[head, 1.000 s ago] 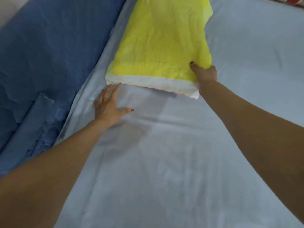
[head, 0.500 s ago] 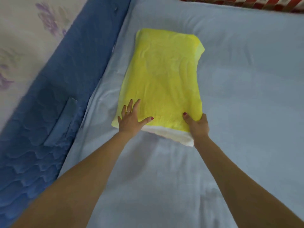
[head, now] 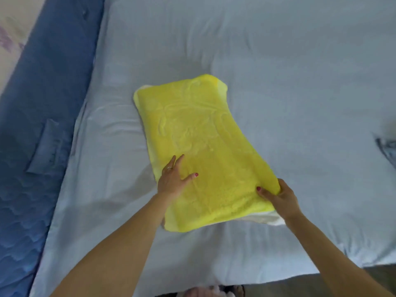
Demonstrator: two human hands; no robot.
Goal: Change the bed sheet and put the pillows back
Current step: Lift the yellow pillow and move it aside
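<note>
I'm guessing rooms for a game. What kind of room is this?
Most likely a bedroom. A pale blue sheet covers a wide bed, a yellow pillow lies on it under both hands, and a blue quilted mattress edge runs alongside.

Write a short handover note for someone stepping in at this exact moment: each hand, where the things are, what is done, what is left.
Left hand: flat, fingers straight, pressing on the pillow.
Right hand: grips the pillow's near right corner, thumb on top.
Pillow: yellow, lies skewed on the sheet, near the bed's left side.
Done: the pale blue sheet is spread over the bed, a few creases showing.
Left: square up this pillow. No other pillow is in view, so any others still need putting back.
</note>
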